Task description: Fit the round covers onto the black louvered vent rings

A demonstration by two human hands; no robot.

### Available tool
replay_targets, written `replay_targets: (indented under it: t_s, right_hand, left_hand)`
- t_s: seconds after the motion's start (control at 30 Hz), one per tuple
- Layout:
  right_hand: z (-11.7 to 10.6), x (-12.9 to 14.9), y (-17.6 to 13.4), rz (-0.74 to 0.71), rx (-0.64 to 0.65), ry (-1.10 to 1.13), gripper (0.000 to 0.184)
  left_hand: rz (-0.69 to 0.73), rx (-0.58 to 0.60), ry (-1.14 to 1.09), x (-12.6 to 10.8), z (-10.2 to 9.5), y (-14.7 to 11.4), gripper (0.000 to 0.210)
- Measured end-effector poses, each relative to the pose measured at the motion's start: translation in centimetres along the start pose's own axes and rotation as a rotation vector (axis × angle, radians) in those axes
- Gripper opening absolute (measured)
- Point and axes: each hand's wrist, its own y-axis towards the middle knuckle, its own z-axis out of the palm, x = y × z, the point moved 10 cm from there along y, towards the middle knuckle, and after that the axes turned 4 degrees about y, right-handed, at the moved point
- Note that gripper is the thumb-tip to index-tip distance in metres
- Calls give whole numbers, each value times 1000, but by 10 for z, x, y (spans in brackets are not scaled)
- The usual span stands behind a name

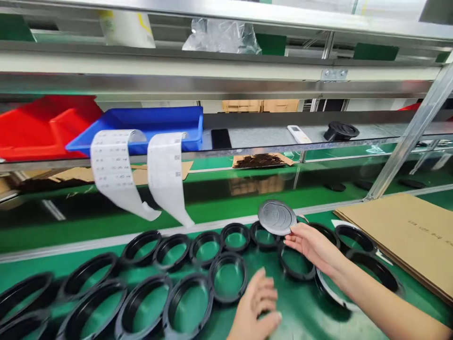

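Above the far black rings (207, 236), the grey disc (277, 217) is held at its edge by the right hand (311, 243), so slipping should be prevented, while the left hand (255, 308) is seen empty, loosely opened.

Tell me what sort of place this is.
Probably a factory workstation: rows of round black plastic-looking rings lie on a green work surface, and long white printed paper strips hang before a rectangular blue plastic bin.

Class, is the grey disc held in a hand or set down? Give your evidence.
Held in a hand. The right hand grips the grey disc by its edge; the left hand is apart from it.
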Motion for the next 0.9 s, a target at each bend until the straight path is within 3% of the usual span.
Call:
replay_targets:
  t_s: [0.1,0.2,0.3,0.37,0.4,0.47,0.53,0.7,0.9]
  right_hand:
    - [37,-54,-88,134,91,127,41]
    - [61,-109,-146,251,100,169,43]
    - [85,-136,-176,306,238,-9,51]
    - [93,-120,-179,151,319,-296,51]
    - [94,-100,-177,-25,313,-478,48]
    - [95,-50,-177,-462,209,-839,40]
    - [93,-28,-175,-711,113,-1073,36]
    - [79,-54,-145,-626,158,-1193,45]
    - [80,-53,-149,-644,174,-1122,54]
  left_hand:
    - [23,-39,-454,-15,-3,7,129]
    - [-36,98,-765,-31,10,7,115]
    - [-135,273,-966,-42,22,-5,95]
    - [-178,372,-1014,-45,26,-12,93]
    - [-190,403,-1018,-44,26,-14,92]
    - [-202,420,-1015,-41,23,-16,90]
    - [-209,399,-1018,-36,20,-17,84]
    - [-306,377,-1055,-25,25,-22,71]
    - [-418,349,-1034,-14,29,-27,66]
